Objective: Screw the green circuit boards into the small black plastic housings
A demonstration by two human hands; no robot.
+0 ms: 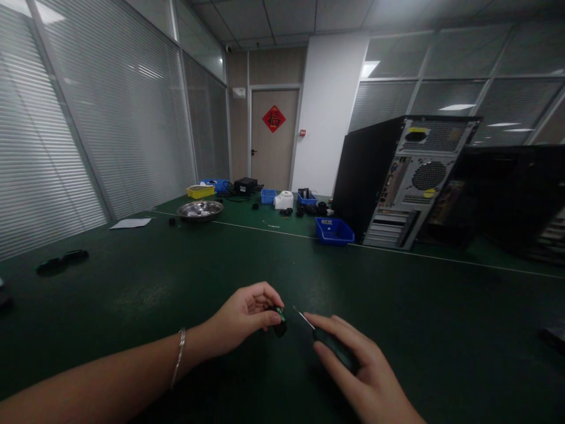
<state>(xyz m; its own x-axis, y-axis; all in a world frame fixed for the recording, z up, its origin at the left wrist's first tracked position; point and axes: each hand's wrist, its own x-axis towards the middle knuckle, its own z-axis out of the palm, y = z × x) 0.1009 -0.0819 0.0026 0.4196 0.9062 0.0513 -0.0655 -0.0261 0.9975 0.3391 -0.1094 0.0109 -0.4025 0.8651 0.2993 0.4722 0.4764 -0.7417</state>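
Pinched between the thumb and fingers of my left hand [251,315] is a small black part with a green piece [281,321]; its exact kind does not show. My right hand [355,359] is wrapped round the dark handle of a screwdriver [331,344], and the forefinger lies along it towards the thin metal shaft. The screwdriver's tip points up and left, a short gap away from the small part. Both hands are just above the green table [198,282]. My fingers hide some of the part and of the handle.
A blue bin [334,231] stands beyond my hands, left of an upright computer case [410,176]. Farther back are a metal dish [200,211], a yellow tray [200,192] and a white device [283,201]. Dark pieces [62,262] and white paper [130,223] lie left.
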